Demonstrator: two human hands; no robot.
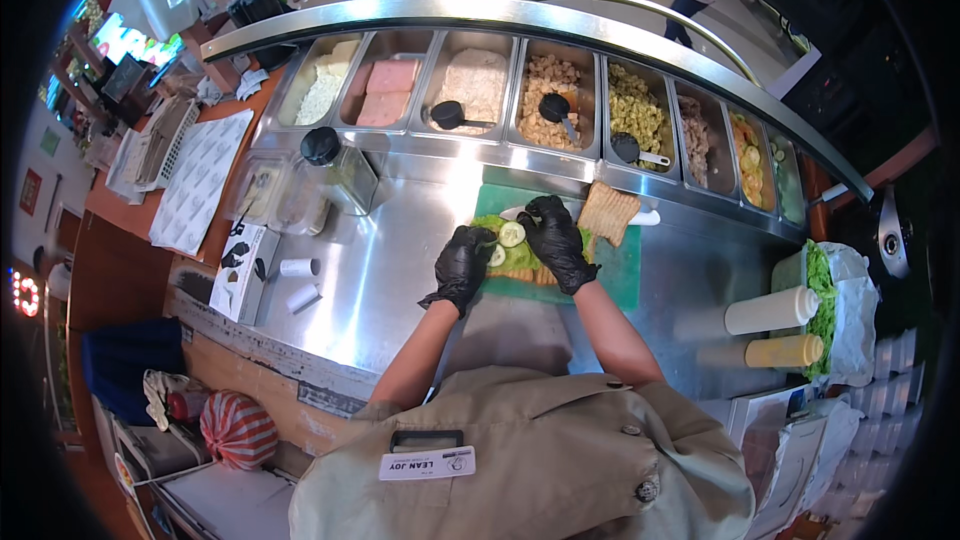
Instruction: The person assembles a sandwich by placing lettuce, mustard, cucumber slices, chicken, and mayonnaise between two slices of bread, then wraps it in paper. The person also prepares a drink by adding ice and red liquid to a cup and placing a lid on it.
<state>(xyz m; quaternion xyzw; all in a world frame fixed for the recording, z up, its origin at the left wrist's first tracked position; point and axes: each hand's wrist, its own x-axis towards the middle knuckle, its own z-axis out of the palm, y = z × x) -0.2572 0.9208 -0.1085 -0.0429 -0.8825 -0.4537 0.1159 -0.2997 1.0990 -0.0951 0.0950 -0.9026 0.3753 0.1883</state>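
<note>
Both my hands wear black gloves over a green cutting board [626,281]. My left hand [463,262] is at the left end of a slice of grilled bread [517,276] topped with green lettuce [526,261] and cucumber slices [511,234]. My right hand [555,240] touches the topping at the right, its fingertips close together beside the cucumber; whether they pinch a slice is unclear. A second toasted slice [609,214] lies at the board's upper right. Behind my right hand lies a knife, its white handle [645,218] pointing right and part of its blade hidden.
Metal pans of fillings [472,82] line the far side, some with black scoops. A shaker jar [341,172], plastic tubs [281,191] and a glove box [244,274] stand left. Squeeze bottles [772,310] and a lettuce tub [787,270] are right. People walk beyond the counter.
</note>
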